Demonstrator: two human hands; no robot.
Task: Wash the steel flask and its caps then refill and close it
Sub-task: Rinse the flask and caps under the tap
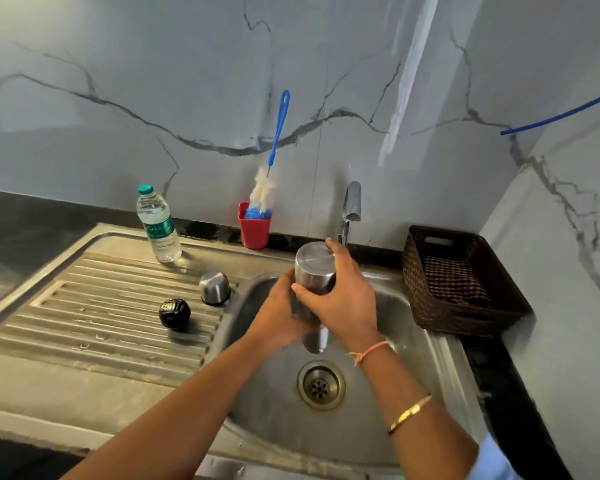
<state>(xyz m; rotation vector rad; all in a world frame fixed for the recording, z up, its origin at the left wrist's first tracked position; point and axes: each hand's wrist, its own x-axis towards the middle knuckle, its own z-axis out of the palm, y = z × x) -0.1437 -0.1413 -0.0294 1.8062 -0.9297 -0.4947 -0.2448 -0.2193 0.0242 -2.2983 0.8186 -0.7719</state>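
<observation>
The steel flask [314, 268] is upside down over the sink basin [409, 327], its flat base up and its neck pointing toward the drain [321, 385]. My right hand [343, 299] grips its body from the right, fingers curled over the base edge. My left hand [278, 317] holds it from the left and below. The steel outer cap [214, 287] stands on the ribbed drainboard [94, 306] beside the basin. The black inner cap [174, 314] lies a little nearer on the same drainboard.
A plastic water bottle [157, 225] stands at the back of the drainboard. A red cup [254, 226] holds a blue-handled bottle brush [276, 143]. The tap [350, 209] rises behind the flask. A brown basket [461, 282] with a checked cloth sits right of the sink.
</observation>
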